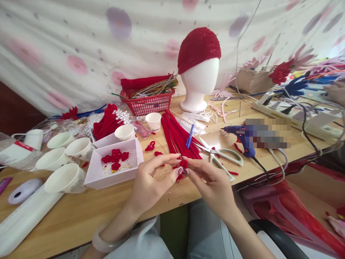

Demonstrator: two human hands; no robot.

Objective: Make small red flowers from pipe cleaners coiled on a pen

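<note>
My left hand (155, 180) and my right hand (208, 180) meet over the front edge of the wooden table (81, 212). Together their fingertips pinch a small red pipe-cleaner piece (183, 164). Just behind them lies a bundle of red pipe cleaners (176, 135) with a blue pen (190, 136) on it. White-handled scissors (222, 156) lie open right of my right hand. A white box (114, 176) with pearl beads and red curled shapes sits left of my left hand.
A blue glue gun (242, 135) lies to the right, with tangled cables beyond. Several white paper cups (63, 178) crowd the left side. A red basket (148, 102) of pipe cleaners and a white foam head with a red cap (198, 68) stand at the back.
</note>
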